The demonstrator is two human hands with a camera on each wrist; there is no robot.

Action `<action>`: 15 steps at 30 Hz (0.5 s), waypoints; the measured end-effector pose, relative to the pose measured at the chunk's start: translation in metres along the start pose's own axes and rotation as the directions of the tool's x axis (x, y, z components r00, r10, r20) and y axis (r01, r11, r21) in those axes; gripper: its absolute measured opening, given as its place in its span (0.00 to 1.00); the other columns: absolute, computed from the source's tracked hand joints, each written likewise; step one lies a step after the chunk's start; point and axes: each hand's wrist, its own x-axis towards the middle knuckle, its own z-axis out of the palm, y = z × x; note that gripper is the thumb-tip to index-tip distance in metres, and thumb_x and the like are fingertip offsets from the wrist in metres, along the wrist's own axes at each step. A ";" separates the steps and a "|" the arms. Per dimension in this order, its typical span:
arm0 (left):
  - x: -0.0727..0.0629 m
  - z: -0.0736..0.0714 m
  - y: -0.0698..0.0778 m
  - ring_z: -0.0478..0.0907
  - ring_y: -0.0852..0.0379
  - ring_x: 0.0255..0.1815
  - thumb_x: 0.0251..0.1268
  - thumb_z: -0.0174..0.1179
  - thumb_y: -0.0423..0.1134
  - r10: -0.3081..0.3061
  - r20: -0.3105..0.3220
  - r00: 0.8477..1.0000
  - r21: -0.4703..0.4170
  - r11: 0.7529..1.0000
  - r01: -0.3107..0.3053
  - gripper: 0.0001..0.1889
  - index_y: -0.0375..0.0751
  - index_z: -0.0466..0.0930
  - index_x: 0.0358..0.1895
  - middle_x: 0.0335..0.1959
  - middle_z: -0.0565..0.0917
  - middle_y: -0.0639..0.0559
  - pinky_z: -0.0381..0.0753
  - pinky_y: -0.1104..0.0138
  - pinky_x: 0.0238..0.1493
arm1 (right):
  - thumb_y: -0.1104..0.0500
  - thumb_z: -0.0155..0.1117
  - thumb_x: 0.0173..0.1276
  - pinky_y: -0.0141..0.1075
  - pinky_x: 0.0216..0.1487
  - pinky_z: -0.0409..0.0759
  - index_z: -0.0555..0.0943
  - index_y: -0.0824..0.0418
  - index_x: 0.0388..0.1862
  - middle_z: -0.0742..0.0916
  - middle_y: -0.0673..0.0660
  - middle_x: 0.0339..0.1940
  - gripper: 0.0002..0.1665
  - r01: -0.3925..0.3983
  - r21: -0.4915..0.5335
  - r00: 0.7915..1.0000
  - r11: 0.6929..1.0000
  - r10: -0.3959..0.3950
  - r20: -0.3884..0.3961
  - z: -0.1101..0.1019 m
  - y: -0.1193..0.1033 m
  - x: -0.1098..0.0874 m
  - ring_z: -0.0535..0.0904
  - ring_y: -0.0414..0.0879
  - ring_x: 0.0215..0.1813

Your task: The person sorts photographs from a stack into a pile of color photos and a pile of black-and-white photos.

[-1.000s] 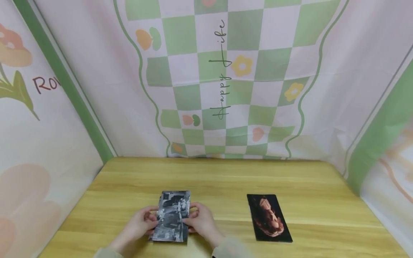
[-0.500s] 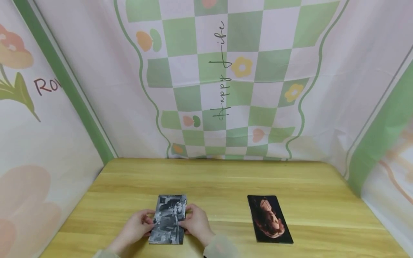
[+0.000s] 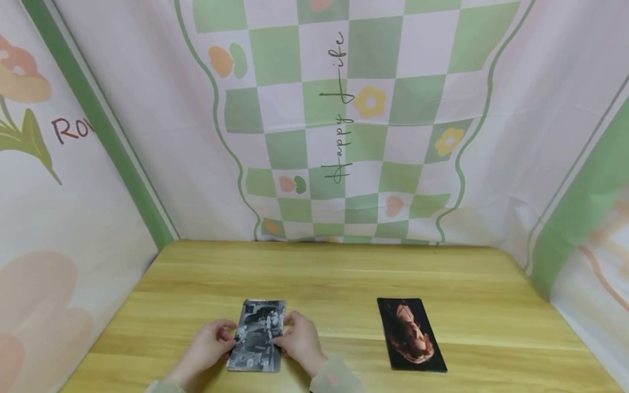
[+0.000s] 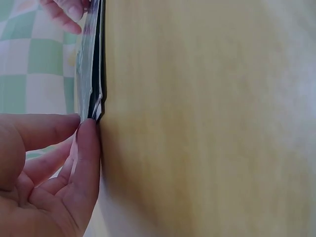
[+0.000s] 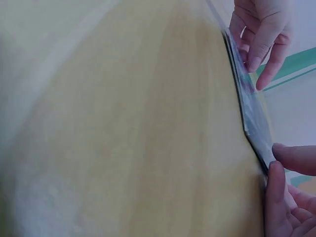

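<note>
A black-and-white photo card (image 3: 257,335) lies at the table's front, left of centre, in the head view. My left hand (image 3: 208,345) pinches its left edge between thumb and index finger. On the opposite edge, my right hand (image 3: 301,339) has its thumb on top and fingers against the side. Seen edge-on in the left wrist view, the photo card (image 4: 89,64) shows more than one thin layer, with small gaps between them. The right wrist view also shows layered edges along the photo card (image 5: 252,111). Its underside is hidden.
To the right, a dark photo card (image 3: 413,335) with a reddish-haired figure lies flat on the wooden table (image 3: 334,278). A green-and-white checked curtain (image 3: 344,136) hangs behind the table's back edge, with more printed cloth at both sides.
Both hands have shifted the black-and-white photo card slightly left and nearer the front. A sliver of another layer at its lower left no longer shows. The dark card stays put.
</note>
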 end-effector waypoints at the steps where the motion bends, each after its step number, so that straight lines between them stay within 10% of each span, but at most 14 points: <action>1: 0.000 0.000 0.000 0.74 0.56 0.24 0.50 0.60 0.21 -0.003 -0.002 1.000 0.000 1.000 0.003 0.17 0.24 0.75 0.46 0.24 0.77 0.48 0.81 0.68 0.21 | 0.74 0.71 0.44 0.31 0.13 0.77 0.74 0.69 0.37 0.79 0.53 0.14 0.20 -0.002 0.014 1.000 1.000 0.002 0.007 -0.001 0.000 0.000 0.70 0.38 0.11; 15: -0.007 0.004 0.023 0.75 0.58 0.25 0.54 0.59 0.24 0.034 0.068 0.997 -0.093 0.995 -0.028 0.19 0.24 0.73 0.51 0.27 0.76 0.48 0.83 0.69 0.24 | 0.70 0.70 0.49 0.32 0.18 0.80 0.73 0.72 0.45 0.82 0.54 0.20 0.24 -0.013 0.145 0.995 0.989 -0.001 0.095 -0.032 -0.003 -0.012 0.73 0.39 0.15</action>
